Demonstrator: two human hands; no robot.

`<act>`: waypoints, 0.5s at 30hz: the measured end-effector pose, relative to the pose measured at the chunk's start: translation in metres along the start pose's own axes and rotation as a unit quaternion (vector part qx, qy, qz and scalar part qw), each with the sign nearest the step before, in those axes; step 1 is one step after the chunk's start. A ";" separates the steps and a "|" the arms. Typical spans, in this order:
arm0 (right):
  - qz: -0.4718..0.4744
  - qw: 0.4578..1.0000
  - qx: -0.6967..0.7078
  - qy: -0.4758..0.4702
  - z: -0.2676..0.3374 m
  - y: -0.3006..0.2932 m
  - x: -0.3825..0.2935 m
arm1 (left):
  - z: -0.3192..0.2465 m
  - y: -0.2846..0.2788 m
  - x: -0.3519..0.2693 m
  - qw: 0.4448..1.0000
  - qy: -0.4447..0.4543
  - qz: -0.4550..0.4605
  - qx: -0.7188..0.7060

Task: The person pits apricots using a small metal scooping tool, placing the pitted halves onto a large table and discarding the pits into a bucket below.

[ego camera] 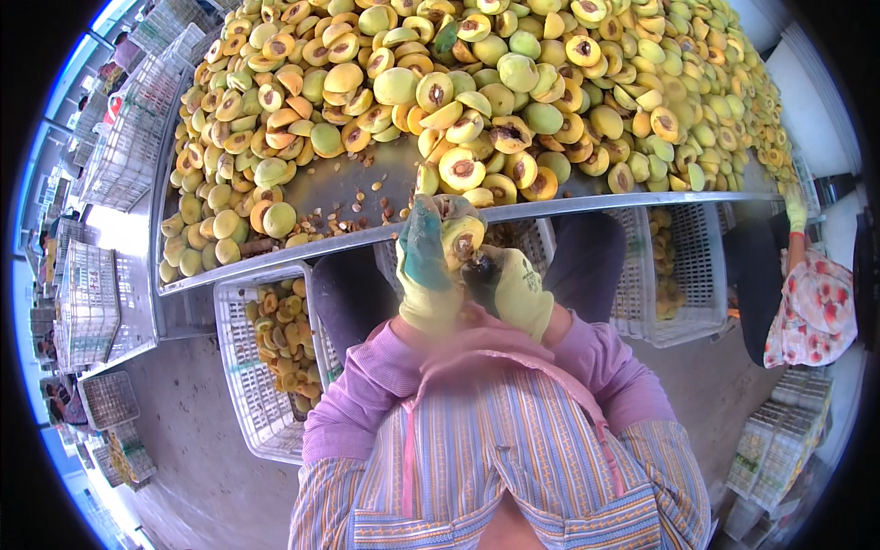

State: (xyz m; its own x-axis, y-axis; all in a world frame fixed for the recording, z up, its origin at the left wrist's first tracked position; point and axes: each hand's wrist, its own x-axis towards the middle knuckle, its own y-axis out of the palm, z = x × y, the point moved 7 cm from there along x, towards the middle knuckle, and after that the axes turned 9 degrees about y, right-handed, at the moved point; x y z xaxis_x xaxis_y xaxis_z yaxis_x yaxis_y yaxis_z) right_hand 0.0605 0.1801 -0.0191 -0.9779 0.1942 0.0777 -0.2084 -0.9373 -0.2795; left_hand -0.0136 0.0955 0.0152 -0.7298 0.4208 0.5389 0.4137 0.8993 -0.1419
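My left hand point(427, 268), in a pale yellow glove with a green palm, grips a cut piece of yellow stone fruit point(462, 240). Brown flesh or stone shows at the fruit's middle. Close against its lower right side are the curled fingers of my right hand point(515, 289), gloved in yellow with a dark-stained palm. Whether these fingers hold a small tool is hidden. Both hands are just in front of the metal table's edge point(344, 242). Beyond them rises a large heap of halved yellow-green stone fruit point(522, 89), many halves with brown stones showing.
Loose stones point(337, 223) lie scattered on the tabletop. A white plastic crate point(240, 371) with fruit pieces stands at my left leg; another crate point(698, 275) is to the right. A co-worker's gloved hand point(795, 206) reaches the table's right end. Crates point(86, 295) stand at left.
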 end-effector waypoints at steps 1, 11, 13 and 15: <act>0.040 0.996 0.069 0.037 -0.001 0.003 0.005 | 0.011 0.002 0.002 0.989 -0.094 -0.012 -0.115; 0.066 0.987 -0.120 -0.084 0.019 -0.011 0.004 | -0.011 0.000 0.018 0.978 -0.069 0.022 -0.198; 0.064 0.982 -0.155 -0.090 0.020 -0.009 0.002 | -0.002 0.003 0.017 0.943 -0.149 0.013 -0.296; 0.112 0.989 -0.029 0.091 -0.009 0.004 0.000 | 0.006 0.009 0.014 0.892 -0.227 0.004 -0.390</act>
State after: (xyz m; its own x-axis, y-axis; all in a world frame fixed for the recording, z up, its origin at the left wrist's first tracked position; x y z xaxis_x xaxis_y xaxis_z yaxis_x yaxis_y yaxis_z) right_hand 0.0599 0.1783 -0.0286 -0.9855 0.0383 -0.1650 0.0176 -0.9458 -0.3243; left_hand -0.0235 0.1104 0.0160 -0.7967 0.5917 0.1231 0.5442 0.6138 0.5719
